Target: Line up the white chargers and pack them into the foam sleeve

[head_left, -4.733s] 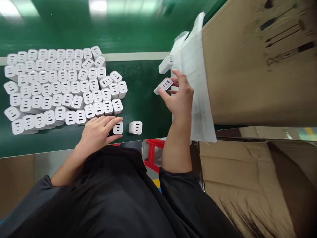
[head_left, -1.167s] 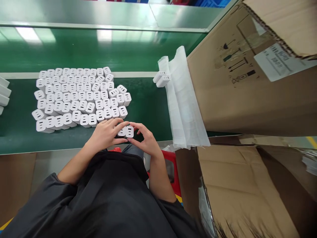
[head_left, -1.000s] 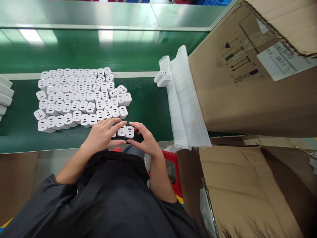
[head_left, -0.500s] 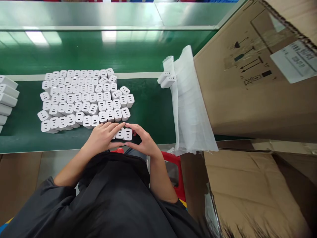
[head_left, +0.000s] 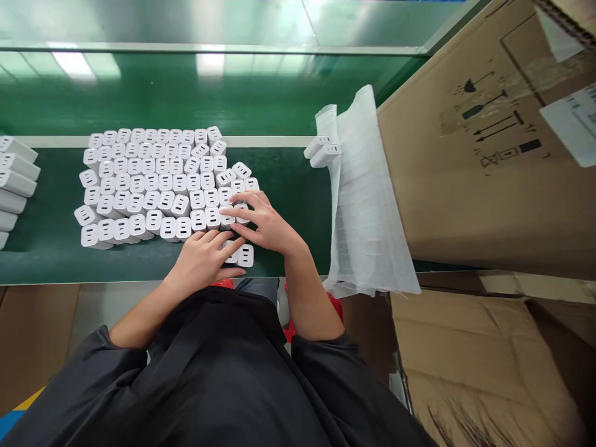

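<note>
Many white USB chargers (head_left: pixel 136 184), two dark slots on each end face, stand upright in close rows on the green table. By the front edge, a short row of the same chargers (head_left: pixel 246 256) stands apart. My left hand (head_left: pixel 202 257) curls round this short row, fingers along its far side and thumb along its near side, hiding part of it. My right hand (head_left: pixel 265 225) lies over the right end of the large block, fingers spread over several chargers there; none is seen lifted.
More white chargers (head_left: pixel 17 166) lie on their sides at the left edge. Two chargers (head_left: pixel 325 155) rest against a white foam sheet (head_left: pixel 367 205) on the right. A large cardboard box (head_left: pixel 465 180) stands beyond it, and another open carton (head_left: pixel 475 354) sits lower right.
My right hand has left the short row and moved up onto the block's right end. My left hand stays at the short row. The view has shifted slightly.
</note>
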Motion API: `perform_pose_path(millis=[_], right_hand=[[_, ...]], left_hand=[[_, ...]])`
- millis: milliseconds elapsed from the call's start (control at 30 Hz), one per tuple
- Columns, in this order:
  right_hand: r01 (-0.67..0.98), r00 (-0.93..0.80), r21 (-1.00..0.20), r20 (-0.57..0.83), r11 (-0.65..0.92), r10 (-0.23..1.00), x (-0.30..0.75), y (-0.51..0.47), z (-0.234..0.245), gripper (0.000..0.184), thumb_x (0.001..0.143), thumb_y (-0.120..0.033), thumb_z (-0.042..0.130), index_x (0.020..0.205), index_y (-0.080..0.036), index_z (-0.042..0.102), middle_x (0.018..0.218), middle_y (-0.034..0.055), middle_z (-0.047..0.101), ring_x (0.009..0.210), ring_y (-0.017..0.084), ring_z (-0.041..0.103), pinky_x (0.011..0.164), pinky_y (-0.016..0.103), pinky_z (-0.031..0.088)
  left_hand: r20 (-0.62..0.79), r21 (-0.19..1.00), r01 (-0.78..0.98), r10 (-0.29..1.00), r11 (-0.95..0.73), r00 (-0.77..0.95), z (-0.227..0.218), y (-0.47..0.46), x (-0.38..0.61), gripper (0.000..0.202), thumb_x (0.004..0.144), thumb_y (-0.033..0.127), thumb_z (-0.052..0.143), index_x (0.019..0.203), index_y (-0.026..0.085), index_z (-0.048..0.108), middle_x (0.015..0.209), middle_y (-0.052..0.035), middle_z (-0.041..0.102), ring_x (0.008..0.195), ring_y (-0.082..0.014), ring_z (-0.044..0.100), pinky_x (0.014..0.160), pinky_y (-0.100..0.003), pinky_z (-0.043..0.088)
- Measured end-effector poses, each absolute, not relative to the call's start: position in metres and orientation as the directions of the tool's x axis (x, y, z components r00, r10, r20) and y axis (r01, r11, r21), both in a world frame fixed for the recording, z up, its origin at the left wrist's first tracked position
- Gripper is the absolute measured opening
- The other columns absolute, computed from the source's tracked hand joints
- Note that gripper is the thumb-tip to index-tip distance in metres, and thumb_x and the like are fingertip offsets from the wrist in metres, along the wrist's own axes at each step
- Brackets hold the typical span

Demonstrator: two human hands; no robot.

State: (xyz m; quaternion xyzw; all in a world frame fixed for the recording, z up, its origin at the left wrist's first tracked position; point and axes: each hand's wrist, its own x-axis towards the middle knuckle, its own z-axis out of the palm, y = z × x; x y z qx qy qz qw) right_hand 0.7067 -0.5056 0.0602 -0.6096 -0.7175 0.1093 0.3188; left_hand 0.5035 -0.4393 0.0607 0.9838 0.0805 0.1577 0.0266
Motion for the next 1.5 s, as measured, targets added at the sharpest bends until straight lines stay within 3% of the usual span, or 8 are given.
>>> perform_pose_path(millis=[233,600,700,800,967,1100,1233,1500], right_hand=[[0.825,0.011,-0.534,0.339,0.183,0.941,0.708,-0.514,0.052,0.032,0.097,-0.024,0.053,0.123,-0.030,0.069,0.134,0.0086,0.053,0.127,0.029,0.044,0.109,0.053,0.045],[0.868,0.196,-0.497,0.363,0.012,0.911,0.706,-0.577,0.045,0.045,0.097,-0.030,0.056,0.141,-0.032,0.054,0.137,0.0091,0.054,0.118,0.030,0.048,0.099,0.051,0.051],[0.850,0.169,-0.527,0.279,0.003,0.945,0.711,-0.593,0.052,0.067,0.091,-0.036,0.065,0.152,-0.035,0.038,0.150,0.0086,0.043,0.124,0.033,0.046,0.100,0.054,0.050],[0.838,0.062,-0.542,0.206,0.061,0.977,0.727,-0.595,0.059,0.078,0.088,-0.032,0.068,0.156,-0.037,0.029,0.160,0.0060,0.030,0.136,0.035,0.038,0.107,0.058,0.044],[0.783,-0.057,-0.607,0.145,0.135,0.988,0.744,-0.585,0.057,0.067,0.091,-0.023,0.057,0.153,-0.036,0.035,0.150,0.0058,0.046,0.131,0.029,0.048,0.110,0.055,0.043],[0.786,0.084,-0.615,0.207,0.063,0.975,0.725,-0.587,0.048,0.062,0.092,-0.032,0.062,0.150,-0.034,0.041,0.138,0.0093,0.051,0.124,0.028,0.053,0.103,0.048,0.050],[0.784,0.235,-0.619,0.233,-0.043,0.943,0.700,-0.597,0.042,0.074,0.089,-0.045,0.068,0.153,-0.035,0.034,0.139,0.0114,0.044,0.102,0.025,0.060,0.084,0.042,0.058],[0.702,0.378,-0.708,0.279,-0.077,0.883,0.688,-0.608,0.029,0.080,0.086,-0.051,0.069,0.154,-0.038,0.029,0.142,0.0110,0.038,0.097,0.024,0.059,0.083,0.043,0.059]], left_hand=[[0.280,0.080,0.140,0.157,-0.987,0.947,0.059,-0.441,0.506,0.044,0.097,0.056,0.052,0.128,0.026,0.062,0.109,-0.0052,0.072,0.081,-0.0180,0.064,0.069,-0.034,0.040],[0.337,0.096,0.149,0.173,-0.984,0.926,0.054,-0.440,0.505,0.046,0.094,0.059,0.055,0.124,0.025,0.064,0.103,-0.0037,0.073,0.081,-0.0174,0.066,0.069,-0.034,0.039],[0.347,0.105,0.167,0.193,-0.980,0.918,0.054,-0.441,0.506,0.046,0.094,0.059,0.056,0.123,0.024,0.065,0.102,-0.0038,0.073,0.082,-0.0176,0.067,0.069,-0.034,0.040],[0.359,0.110,0.169,0.198,-0.979,0.912,0.054,-0.442,0.507,0.046,0.093,0.059,0.057,0.123,0.025,0.066,0.100,-0.0037,0.074,0.080,-0.0179,0.066,0.070,-0.034,0.041],[0.349,0.129,0.194,0.227,-0.973,0.909,0.053,-0.442,0.506,0.044,0.093,0.058,0.057,0.123,0.027,0.067,0.101,-0.0052,0.074,0.081,-0.0191,0.067,0.071,-0.034,0.042],[0.366,0.129,0.185,0.221,-0.974,0.904,0.053,-0.442,0.506,0.045,0.092,0.059,0.059,0.123,0.027,0.067,0.099,-0.0048,0.074,0.081,-0.0195,0.067,0.071,-0.034,0.041],[0.363,0.116,0.181,0.212,-0.977,0.907,0.054,-0.442,0.507,0.046,0.092,0.059,0.058,0.123,0.026,0.066,0.099,-0.0044,0.074,0.080,-0.0196,0.067,0.070,-0.034,0.041],[0.326,0.110,0.196,0.222,-0.974,0.919,0.054,-0.441,0.506,0.047,0.093,0.059,0.058,0.126,0.027,0.064,0.102,-0.0041,0.074,0.084,-0.0199,0.067,0.071,-0.035,0.042]])
